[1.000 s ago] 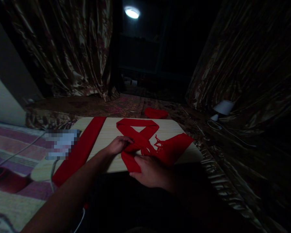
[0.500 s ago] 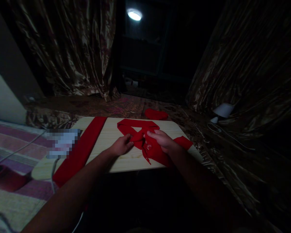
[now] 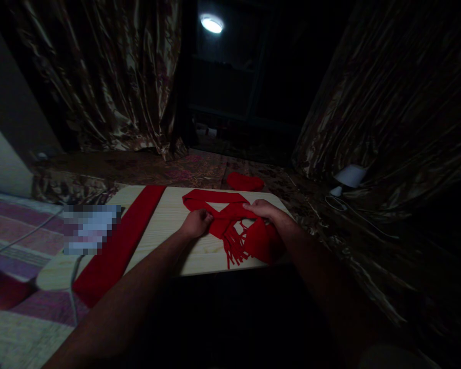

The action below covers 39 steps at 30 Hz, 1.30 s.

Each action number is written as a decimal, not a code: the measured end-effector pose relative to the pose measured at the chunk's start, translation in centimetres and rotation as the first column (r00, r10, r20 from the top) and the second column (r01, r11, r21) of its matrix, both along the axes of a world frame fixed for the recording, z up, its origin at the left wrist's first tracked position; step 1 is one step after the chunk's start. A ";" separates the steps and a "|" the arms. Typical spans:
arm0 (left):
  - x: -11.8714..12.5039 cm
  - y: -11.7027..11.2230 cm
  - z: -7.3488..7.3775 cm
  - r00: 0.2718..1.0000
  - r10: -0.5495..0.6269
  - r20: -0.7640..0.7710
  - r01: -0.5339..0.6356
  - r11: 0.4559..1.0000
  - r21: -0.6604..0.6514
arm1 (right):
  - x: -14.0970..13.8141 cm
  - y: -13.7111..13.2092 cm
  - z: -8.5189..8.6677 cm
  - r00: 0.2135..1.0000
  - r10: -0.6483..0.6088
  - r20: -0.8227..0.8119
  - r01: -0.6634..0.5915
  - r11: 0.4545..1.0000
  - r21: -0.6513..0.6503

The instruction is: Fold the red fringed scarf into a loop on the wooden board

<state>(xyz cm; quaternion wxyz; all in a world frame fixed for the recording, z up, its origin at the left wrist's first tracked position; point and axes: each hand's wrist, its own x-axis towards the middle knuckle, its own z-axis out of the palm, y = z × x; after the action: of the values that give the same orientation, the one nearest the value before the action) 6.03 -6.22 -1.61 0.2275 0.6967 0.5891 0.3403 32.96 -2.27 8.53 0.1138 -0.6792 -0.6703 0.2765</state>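
Note:
A red scarf with a fringe lies looped and partly spread on a pale wooden table. My left hand is closed, its thumb and fingers pinching the scarf's left edge. Across from it, my right hand grips the upper right part of the scarf, thumb on top. The fringe strands hang between the two hands toward the near table edge. More red cloth bunches beneath my right forearm, and I cannot tell whether it is the same piece.
A long red strip of cloth crosses the table's left side, beside a blurred-out item and a cable. Beyond the far edge rests a red object. A small white lamp stands right, before dark curtains. Striped bedding lies left.
My right hand has moved right and slightly up, drawing the scarf flatter and wider. The fringe, bunched before, now fans out. My left hand keeps its hold on the scarf.

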 end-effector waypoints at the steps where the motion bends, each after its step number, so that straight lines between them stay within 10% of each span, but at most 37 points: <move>1: 0.2 0.0 0.0 1.000 0.014 -0.017 -0.014 1.000 0.002 | 0.0 -0.1 -0.1 0.994 0.007 0.107 -0.016 0.996 0.083; 6: 0.6 -0.1 -0.3 0.998 0.060 -0.030 -0.059 0.998 0.033 | -0.3 -3.7 0.1 0.937 -0.032 0.347 -0.106 0.923 0.370; 12: 0.2 -0.5 0.0 0.997 0.051 -0.056 -0.049 0.998 0.045 | 1.8 -8.2 -0.9 0.875 0.017 0.485 -0.094 0.986 0.135; 19: -1.9 -0.7 -0.3 0.999 0.034 -0.004 -0.034 0.999 0.024 | 7.3 -10.0 -2.9 0.897 0.419 0.139 -0.433 0.896 0.096; 27: -2.0 -0.9 -0.4 0.998 0.047 0.048 -0.047 0.999 -0.017 | 9.0 -11.8 -5.8 0.819 0.565 0.102 -0.573 0.794 0.203; 33: -2.0 -1.1 -0.2 0.999 0.035 0.017 -0.034 0.999 -0.006 | 10.2 -11.9 -8.4 0.805 0.542 0.242 -0.589 0.777 0.222; 39: -1.9 -1.1 -0.3 0.999 0.028 0.028 -0.028 1.000 -0.005 | 12.5 -11.6 -7.5 0.840 0.476 -0.261 -0.406 0.870 0.281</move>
<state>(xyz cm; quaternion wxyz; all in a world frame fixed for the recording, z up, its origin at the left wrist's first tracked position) 4.09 -7.34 -1.87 0.2324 0.6833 0.5961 0.3518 45.44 -13.91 0.98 0.2270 -0.4348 -0.8071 0.3285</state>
